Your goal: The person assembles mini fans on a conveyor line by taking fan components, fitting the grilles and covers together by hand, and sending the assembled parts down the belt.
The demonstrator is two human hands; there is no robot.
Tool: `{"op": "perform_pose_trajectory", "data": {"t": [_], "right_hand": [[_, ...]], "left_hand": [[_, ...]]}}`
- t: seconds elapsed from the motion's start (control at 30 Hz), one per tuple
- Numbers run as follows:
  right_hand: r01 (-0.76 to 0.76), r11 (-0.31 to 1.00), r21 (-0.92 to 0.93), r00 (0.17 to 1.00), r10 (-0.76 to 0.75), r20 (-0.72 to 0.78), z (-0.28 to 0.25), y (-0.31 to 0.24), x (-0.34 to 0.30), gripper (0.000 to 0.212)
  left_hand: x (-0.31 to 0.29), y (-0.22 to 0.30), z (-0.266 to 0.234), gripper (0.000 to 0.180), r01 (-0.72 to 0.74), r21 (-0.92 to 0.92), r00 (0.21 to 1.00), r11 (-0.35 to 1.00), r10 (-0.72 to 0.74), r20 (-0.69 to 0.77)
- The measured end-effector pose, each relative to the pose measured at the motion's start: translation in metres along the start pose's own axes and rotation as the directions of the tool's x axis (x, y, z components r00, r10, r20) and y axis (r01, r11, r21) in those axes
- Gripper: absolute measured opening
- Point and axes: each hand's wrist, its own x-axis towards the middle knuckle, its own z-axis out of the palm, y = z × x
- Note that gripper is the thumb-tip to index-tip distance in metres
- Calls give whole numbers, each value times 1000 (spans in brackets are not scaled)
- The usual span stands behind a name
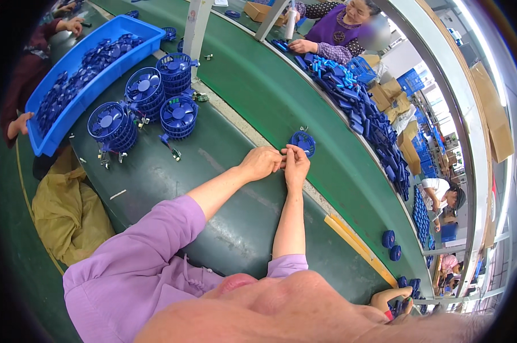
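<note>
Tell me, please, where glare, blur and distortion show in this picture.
In the head view: fisheye distortion bows the green belt; pale sheen marks the dark table; a light strip glares upper right; a blurred patch sits beside the co-worker; the blue fan by the right hand is too small for fine detail.

Left on the table [224,217]: four uppermost blue fan cages [178,114], layers beneath too hidden to count. Farther right: one left hand [261,164], one right hand [296,170], one single fan cage [302,143] beside them. Far left: one blue tub [46,142], parts inside too many to count. Right: two round blue pieces [388,238]. Left: one yellow sack [70,214].
</note>
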Motion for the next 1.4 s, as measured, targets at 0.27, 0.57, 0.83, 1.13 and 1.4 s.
{"op": "perform_pose_trajectory", "data": {"t": [0.27, 0.57, 0.83, 1.13, 1.4], "right_hand": [[-2, 1000, 13, 1000, 2, 15, -1, 3, 2, 16], [45, 999, -12, 999, -45, 30, 0, 5, 5, 17], [82, 995, -49, 995, -80, 53, -9, 11, 1, 17], [223, 967, -121, 971, -231, -53, -26, -21, 6, 20], [241, 448, -861, 822, -566, -65, -79, -13, 12, 37]], "left_hand": [[1, -1, 1, 14, -7, 1, 1000, 1000, 7, 1], [2, -1, -2, 14, 9, -1, 1000, 1000, -9, -20], [-2, 3, 0, 14, 29, -25, 999, 999, -28, 25], [0, 0, 6, 13, -75, -10, 992, 997, 74, -103], [1, -1, 0, 11, 3, -12, 1000, 1000, -3, 14]]}}
